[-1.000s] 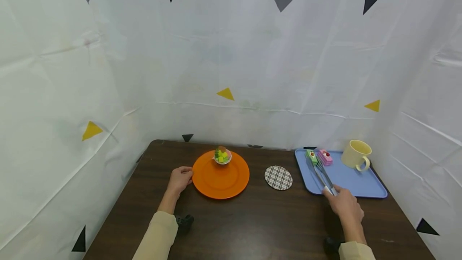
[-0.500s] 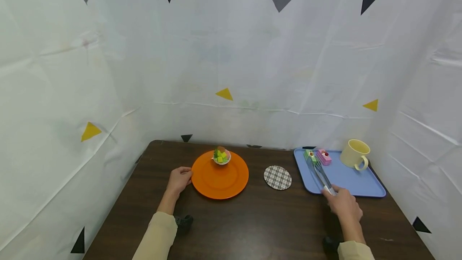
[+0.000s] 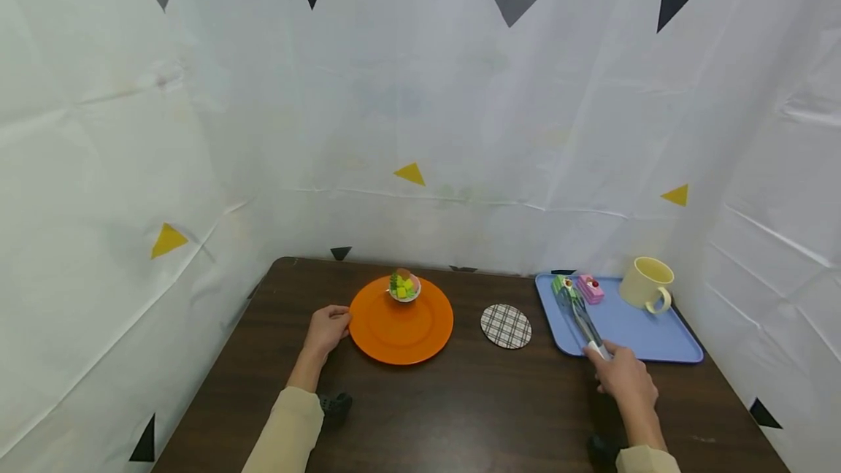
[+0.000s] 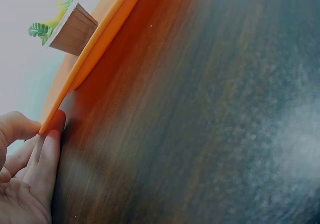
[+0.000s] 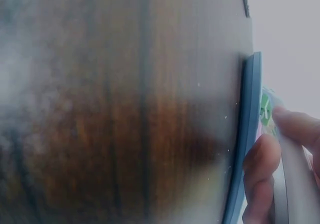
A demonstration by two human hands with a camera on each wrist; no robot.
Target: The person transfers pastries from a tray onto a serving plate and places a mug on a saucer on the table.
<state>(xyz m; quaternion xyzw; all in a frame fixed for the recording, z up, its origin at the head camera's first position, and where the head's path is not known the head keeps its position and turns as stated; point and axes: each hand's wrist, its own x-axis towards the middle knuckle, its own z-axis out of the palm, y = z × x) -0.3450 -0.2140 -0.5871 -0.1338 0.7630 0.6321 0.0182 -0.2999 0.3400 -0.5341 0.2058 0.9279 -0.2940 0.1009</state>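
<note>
Since the earlier frame, the two arms of the metal tongs with white handles (image 3: 585, 322) have come closer together. The tongs are at the right of the frame, their tips at the small green toy cake (image 3: 561, 284); whether they grip it, I cannot tell. The right hand (image 3: 626, 378) has its fingers closed around the handles. Below the cake lies the blue rectangular tray (image 3: 647, 341). At centre-left, the left hand (image 3: 326, 328) pinches the rim of the round orange plate (image 3: 399, 334).

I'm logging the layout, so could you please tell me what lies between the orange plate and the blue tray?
The head view shows a checked coaster on the table between them.
</note>
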